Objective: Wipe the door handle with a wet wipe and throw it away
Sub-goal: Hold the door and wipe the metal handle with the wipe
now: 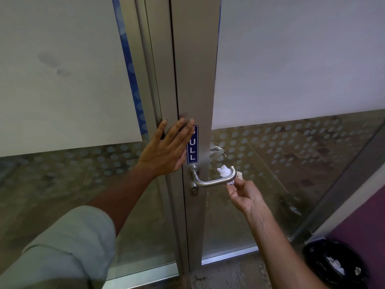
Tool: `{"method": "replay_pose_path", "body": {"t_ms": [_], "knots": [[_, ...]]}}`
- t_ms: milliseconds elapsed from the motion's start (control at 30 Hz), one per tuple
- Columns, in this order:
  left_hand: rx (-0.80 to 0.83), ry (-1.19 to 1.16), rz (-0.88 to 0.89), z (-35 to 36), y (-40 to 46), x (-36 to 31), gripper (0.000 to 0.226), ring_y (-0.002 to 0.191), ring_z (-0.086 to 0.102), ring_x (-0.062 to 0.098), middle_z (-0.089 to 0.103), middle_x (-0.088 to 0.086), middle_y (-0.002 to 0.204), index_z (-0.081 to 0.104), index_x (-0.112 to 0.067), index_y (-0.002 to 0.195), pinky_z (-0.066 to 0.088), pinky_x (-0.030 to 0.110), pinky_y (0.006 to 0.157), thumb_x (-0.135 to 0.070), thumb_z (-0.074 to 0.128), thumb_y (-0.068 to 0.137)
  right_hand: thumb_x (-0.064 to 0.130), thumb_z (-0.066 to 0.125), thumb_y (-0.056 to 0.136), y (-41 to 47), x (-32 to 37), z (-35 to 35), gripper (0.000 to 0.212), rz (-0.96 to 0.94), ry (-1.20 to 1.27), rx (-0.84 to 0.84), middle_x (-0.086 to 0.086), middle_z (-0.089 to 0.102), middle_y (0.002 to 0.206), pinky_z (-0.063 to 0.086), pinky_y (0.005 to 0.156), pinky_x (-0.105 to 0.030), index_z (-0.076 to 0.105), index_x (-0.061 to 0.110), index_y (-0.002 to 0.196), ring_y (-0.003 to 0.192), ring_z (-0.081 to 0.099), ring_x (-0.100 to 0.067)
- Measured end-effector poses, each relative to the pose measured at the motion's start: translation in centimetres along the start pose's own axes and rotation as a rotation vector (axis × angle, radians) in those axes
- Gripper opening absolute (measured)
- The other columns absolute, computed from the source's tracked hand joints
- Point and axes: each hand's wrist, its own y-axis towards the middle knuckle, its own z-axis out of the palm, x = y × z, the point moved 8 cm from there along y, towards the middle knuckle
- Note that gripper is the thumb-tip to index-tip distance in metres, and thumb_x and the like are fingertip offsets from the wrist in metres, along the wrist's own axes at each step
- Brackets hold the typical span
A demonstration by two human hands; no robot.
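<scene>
A brushed-metal lever door handle [210, 183] sticks out of the grey door frame [195, 80]. A crumpled white wet wipe [224, 171] is wrapped around the handle's right bend. My right hand [248, 198] reaches up from below and pinches the wipe against that bend with its fingertips. My left hand [168, 150] lies flat with fingers spread on the frame, left of the blue PULL sign [192, 152] and just above the handle, holding nothing.
A black-lined bin [335, 265] with crumpled white paper inside stands on the floor at the lower right, beside a purple wall [362, 222]. Glass panels with frosted film and dots flank the frame on both sides.
</scene>
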Motion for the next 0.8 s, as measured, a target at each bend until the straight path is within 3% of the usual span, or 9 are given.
{"method": "replay_pose_path", "body": {"t_ms": [33,133,267,333,433,567,700,800], "knots": [[-0.001,0.002,0.002,0.0,0.0,0.0,0.077,0.157,0.008,0.035,0.008,0.017,0.17,0.021,-0.003,0.161,-0.004,0.06,0.126,-0.045,0.038,0.1,-0.011,0.037,0.097,0.3,0.1,0.0,0.026,-0.004,0.021,-0.008,-0.017,0.071,0.1,0.055,0.096,-0.034,0.061,-0.001,0.098,0.069,0.074,-0.028],[0.008,0.0,-0.001,0.1,0.0,0.0,0.077,0.158,0.003,0.035,0.004,0.018,0.171,0.02,-0.003,0.161,-0.005,0.06,0.125,-0.046,0.037,0.1,-0.015,0.035,0.095,1.1,0.2,0.2,0.03,0.0,0.104,0.003,-0.012,0.067,0.099,0.06,0.075,-0.035,0.061,0.0,0.095,0.085,0.07,-0.026],[0.014,0.0,-0.002,0.2,-0.1,0.1,0.076,0.158,0.003,0.035,0.007,0.018,0.171,0.021,-0.002,0.161,-0.005,0.06,0.125,-0.045,0.037,0.1,-0.013,0.035,0.097,2.1,0.5,0.5,0.031,-0.034,0.076,0.066,-0.014,0.075,0.08,0.061,0.067,-0.03,0.064,0.0,0.099,0.072,0.073,-0.021],[0.011,-0.004,-0.001,0.3,-0.1,0.0,0.075,0.158,0.006,0.035,0.013,0.017,0.17,0.022,-0.003,0.161,-0.005,0.06,0.125,-0.045,0.037,0.1,-0.01,0.036,0.099,2.5,0.8,0.4,0.033,-0.049,0.009,0.103,-0.014,0.075,0.081,0.06,0.064,-0.027,0.065,0.006,0.102,0.067,0.073,-0.018],[0.009,-0.009,-0.004,0.3,-0.1,0.0,0.075,0.158,0.004,0.035,0.016,0.017,0.169,0.022,-0.003,0.161,-0.005,0.06,0.125,-0.045,0.037,0.1,-0.017,0.041,0.093,3.1,2.3,0.3,0.036,-0.182,-0.247,0.12,-0.011,0.076,0.083,0.06,0.063,-0.025,0.067,0.007,0.1,0.069,0.073,-0.016],[0.014,0.002,-0.004,0.3,-0.2,0.1,0.076,0.158,0.002,0.035,0.016,0.017,0.169,0.021,-0.003,0.161,-0.007,0.06,0.125,-0.046,0.036,0.101,-0.02,0.057,0.083,2.3,5.3,1.0,0.033,-0.513,-0.792,0.126,-0.004,0.078,0.081,0.059,0.068,-0.021,0.074,0.006,0.095,0.073,0.073,-0.01],[0.008,0.008,-0.008,0.3,-0.2,0.0,0.076,0.158,0.003,0.035,0.017,0.016,0.169,0.021,-0.003,0.161,-0.007,0.06,0.125,-0.046,0.037,0.1,-0.021,0.053,0.084,0.4,6.7,2.7,0.041,-0.846,-1.236,0.191,-0.005,0.075,0.099,0.049,0.088,-0.011,0.077,0.009,0.096,0.096,0.069,-0.001],[0.008,0.012,-0.009,0.3,-0.2,0.0,0.075,0.158,0.004,0.035,0.016,0.016,0.17,0.021,-0.003,0.161,-0.007,0.06,0.125,-0.045,0.037,0.1,-0.023,0.054,0.082,-0.4,6.9,3.3,0.044,-1.0,-1.455,0.195,0.004,0.074,0.105,0.044,0.101,-0.013,0.079,0.008,0.101,0.109,0.065,-0.003]]}}
